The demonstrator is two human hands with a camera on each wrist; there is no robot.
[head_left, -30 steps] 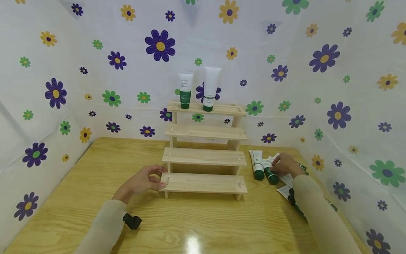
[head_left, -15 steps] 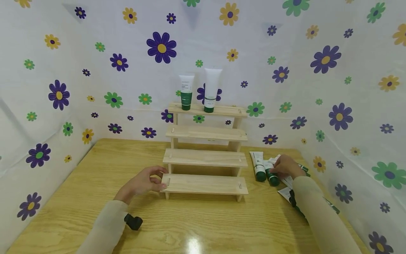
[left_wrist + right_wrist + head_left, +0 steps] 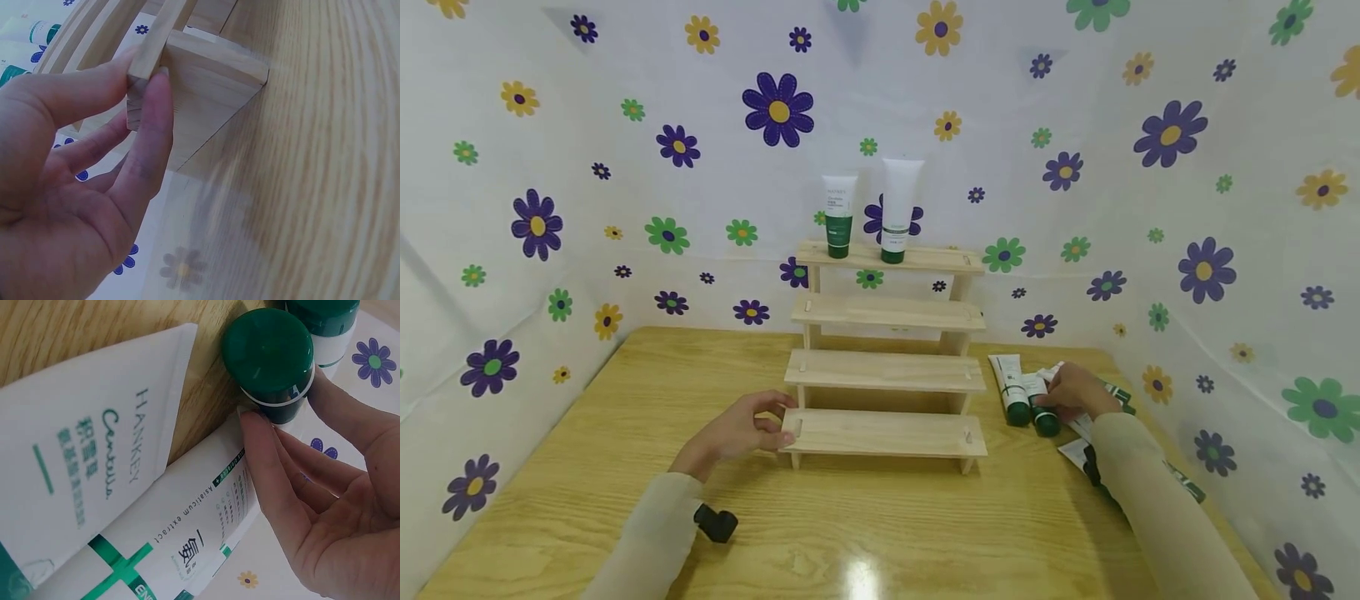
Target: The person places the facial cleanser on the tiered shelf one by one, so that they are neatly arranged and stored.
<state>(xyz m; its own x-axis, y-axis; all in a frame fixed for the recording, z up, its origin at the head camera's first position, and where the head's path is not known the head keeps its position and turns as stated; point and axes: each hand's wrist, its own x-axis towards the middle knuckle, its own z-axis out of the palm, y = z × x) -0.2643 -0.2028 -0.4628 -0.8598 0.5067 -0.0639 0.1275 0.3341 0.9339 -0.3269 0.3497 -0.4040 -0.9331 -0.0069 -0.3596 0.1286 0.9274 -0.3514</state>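
Observation:
My left hand (image 3: 730,433) holds the left end of the lowest step of a four-tier wooden display stand (image 3: 883,433). In the left wrist view, thumb and fingers pinch that board's end (image 3: 147,62). Over at the right, my right hand (image 3: 1078,390) grips a green-and-white squeeze tube (image 3: 1045,421) lying on the table. Its dark green cap (image 3: 269,347) faces the right wrist camera, with thumb and fingers either side just below it. Two tubes stand cap-down on the top tier: a shorter half-green one (image 3: 839,218) and a taller white one (image 3: 900,208).
Another white tube (image 3: 1011,387) lies just left of the gripped one. More tubes (image 3: 1075,452) lie in a pile under and around my right forearm. A flower-print sheet (image 3: 865,100) encloses the back and sides of the wood-grain table (image 3: 790,542).

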